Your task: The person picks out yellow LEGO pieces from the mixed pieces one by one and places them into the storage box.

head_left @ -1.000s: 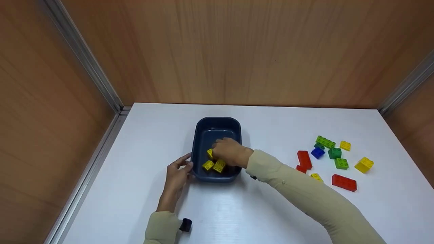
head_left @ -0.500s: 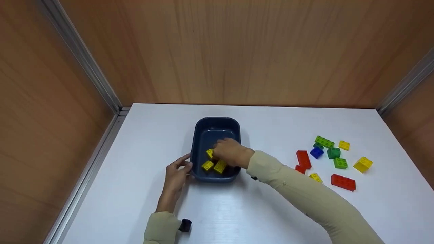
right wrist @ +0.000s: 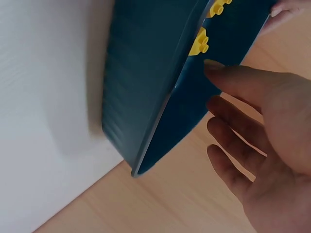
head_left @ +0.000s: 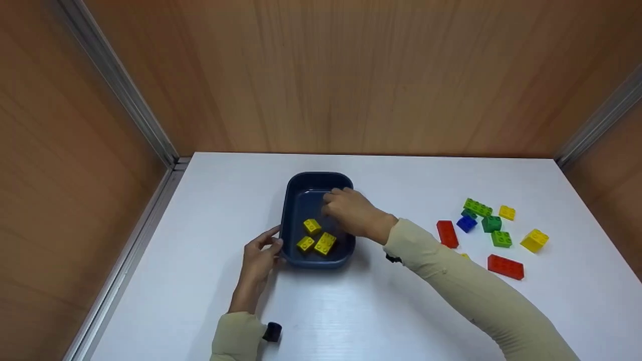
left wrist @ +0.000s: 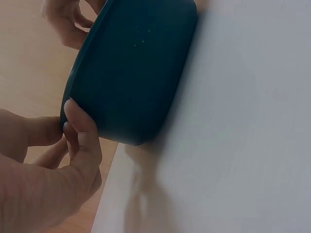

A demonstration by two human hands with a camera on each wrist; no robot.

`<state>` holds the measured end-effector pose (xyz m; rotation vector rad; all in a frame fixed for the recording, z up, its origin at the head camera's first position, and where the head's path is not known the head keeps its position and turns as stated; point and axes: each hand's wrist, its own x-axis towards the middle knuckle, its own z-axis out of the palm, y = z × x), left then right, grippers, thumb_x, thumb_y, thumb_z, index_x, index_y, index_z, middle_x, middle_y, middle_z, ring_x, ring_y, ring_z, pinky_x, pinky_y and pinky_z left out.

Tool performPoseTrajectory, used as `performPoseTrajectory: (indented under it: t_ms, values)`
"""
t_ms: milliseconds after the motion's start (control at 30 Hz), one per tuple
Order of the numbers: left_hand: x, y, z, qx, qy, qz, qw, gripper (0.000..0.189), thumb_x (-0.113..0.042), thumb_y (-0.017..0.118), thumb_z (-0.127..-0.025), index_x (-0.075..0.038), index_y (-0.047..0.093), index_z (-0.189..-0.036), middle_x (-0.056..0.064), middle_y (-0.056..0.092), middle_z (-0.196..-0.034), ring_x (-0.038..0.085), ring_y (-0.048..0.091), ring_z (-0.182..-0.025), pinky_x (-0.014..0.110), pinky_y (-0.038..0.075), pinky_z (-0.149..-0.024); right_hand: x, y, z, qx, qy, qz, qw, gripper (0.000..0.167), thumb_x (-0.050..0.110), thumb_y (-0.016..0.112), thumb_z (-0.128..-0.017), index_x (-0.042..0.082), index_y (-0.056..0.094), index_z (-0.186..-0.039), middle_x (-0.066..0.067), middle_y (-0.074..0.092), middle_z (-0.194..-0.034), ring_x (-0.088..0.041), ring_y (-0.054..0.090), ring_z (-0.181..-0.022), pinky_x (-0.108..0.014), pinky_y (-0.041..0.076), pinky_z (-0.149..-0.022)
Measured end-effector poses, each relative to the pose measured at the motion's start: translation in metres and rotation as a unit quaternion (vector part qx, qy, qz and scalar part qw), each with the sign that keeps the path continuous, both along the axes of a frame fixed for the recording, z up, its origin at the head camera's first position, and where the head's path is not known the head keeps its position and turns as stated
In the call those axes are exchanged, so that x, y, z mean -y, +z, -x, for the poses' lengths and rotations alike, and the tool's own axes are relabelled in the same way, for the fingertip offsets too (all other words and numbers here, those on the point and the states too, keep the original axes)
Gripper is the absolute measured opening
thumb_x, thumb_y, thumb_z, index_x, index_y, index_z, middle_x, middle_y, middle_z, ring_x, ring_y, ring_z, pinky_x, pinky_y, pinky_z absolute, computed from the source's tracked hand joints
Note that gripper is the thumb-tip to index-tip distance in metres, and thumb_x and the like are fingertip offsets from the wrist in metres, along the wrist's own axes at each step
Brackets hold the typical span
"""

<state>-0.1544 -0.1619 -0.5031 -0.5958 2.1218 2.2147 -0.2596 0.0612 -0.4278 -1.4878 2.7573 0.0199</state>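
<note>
Wooden panels stand behind and beside a white counter, with metal strips along the corners. On the counter sits a dark blue tray, its long sides running away from the person.

At the tray's left side, the left hand pinches the rim between thumb and fingers. The right hand hangs over the tray's right part, empty, its fingers loosely bent and slightly spread, the thumb a narrow gap from the index finger.

Within the tray's near half lie three yellow bricks: a middle brick set farthest in, a small brick close to the left wall, and a larger brick just right of it.

Well to the right of the tray is a scatter of bricks: a red brick closest to it, then a blue brick, green bricks, a long red brick and a tall yellow brick farthest out. One more yellow brick is mostly hidden by the right sleeve.
</note>
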Motion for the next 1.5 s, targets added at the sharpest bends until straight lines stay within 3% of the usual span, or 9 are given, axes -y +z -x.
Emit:
performPoseTrajectory:
  t_ms: [267, 533, 1200, 1500]
  values:
    - [-0.001, 0.001, 0.003, 0.001, 0.004, -0.005, 1.0000, 0.040, 0.000, 0.058, -0.106, 0.001, 0.061, -0.146, 0.015, 0.052, -0.113, 0.015, 0.059, -0.078, 0.024, 0.056, -0.066, -0.026, 0.008, 0.001, -0.019, -0.029, 0.054, 0.9980, 0.026, 0.003, 0.081, -0.093, 0.007, 0.081, -0.119, -0.010, 0.072, -0.119, -0.027, 0.065, -0.106, -0.041, 0.057, -0.094]
    - [0.000, 0.001, 0.003, 0.005, 0.004, 0.001, 1.0000, 0.040, 0.000, 0.057, -0.106, 0.000, 0.061, -0.146, 0.014, 0.052, -0.113, 0.015, 0.061, -0.078, 0.025, 0.056, -0.067, -0.048, 0.009, 0.000, -0.042, -0.051, 0.073, 0.9952, 0.030, 0.001, 0.085, -0.088, 0.009, 0.082, -0.117, -0.009, 0.073, -0.121, -0.027, 0.067, -0.108, -0.040, 0.058, -0.095]
    - [0.001, 0.001, 0.001, 0.015, 0.004, 0.012, 0.9998, 0.040, -0.002, 0.058, -0.107, -0.003, 0.061, -0.147, 0.015, 0.052, -0.116, 0.016, 0.058, -0.082, 0.025, 0.054, -0.069, -0.115, -0.004, -0.007, -0.062, -0.118, 0.115, 0.9844, 0.029, -0.002, 0.088, -0.083, 0.008, 0.083, -0.110, -0.011, 0.073, -0.115, -0.029, 0.068, -0.105, -0.041, 0.059, -0.090]
    - [0.000, 0.001, 0.002, 0.018, 0.004, 0.013, 0.9998, 0.040, -0.001, 0.058, -0.107, -0.003, 0.061, -0.147, 0.015, 0.053, -0.116, 0.016, 0.058, -0.083, 0.025, 0.055, -0.069, -0.145, -0.012, -0.012, -0.047, -0.157, 0.138, 0.9769, 0.028, 0.000, 0.088, -0.084, 0.006, 0.082, -0.110, -0.013, 0.072, -0.115, -0.031, 0.068, -0.106, -0.045, 0.060, -0.092]
